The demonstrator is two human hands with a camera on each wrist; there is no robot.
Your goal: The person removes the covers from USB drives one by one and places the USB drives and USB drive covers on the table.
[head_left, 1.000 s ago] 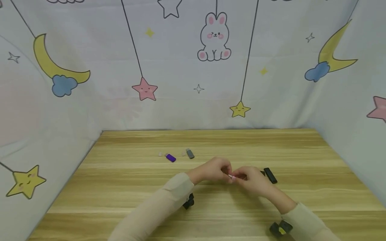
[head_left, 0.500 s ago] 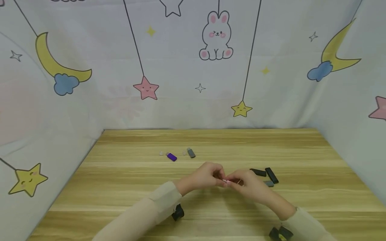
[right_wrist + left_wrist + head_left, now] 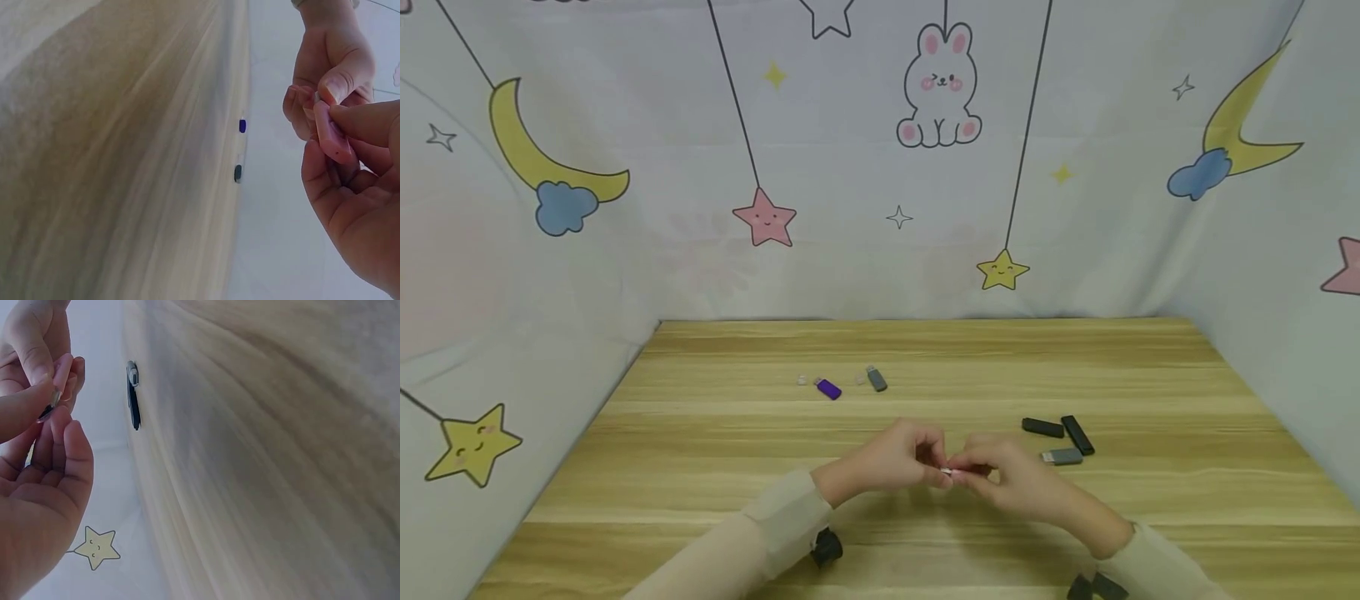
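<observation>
- I see the right hand (image 3: pixel 1018 479) pinching the body of the pink stick (image 3: pixel 326 129) between thumb and fingers.
- The left hand (image 3: pixel 887 458) pinches at its metal end (image 3: pixel 56 398); from my remote post I cannot tell if something covers this end.
- So the pink stick is between both hands, held above the table (image 3: pixel 737 358) and not touching it.
- For such fine work I would advise a firm right pinch, a lighter left one, and both hands in one straight line; a sideways twist could make the small piece slip.
- Beyond the right hand lie a grey stick (image 3: pixel 1067 457) and two black sticks (image 3: pixel 1042 427), near each other.
- Farther away, toward the left, lie a purple stick (image 3: pixel 830 389) and a second grey stick (image 3: pixel 877 380), each with a clear cap (image 3: pixel 802 380) near its end.
- The table shows wood grain and looks smooth, so I judge that a dropped piece may slide.
- Behind and at the sides hangs pale cloth (image 3: pixel 865 275) with moons, stars and a rabbit (image 3: pixel 940 92).
</observation>
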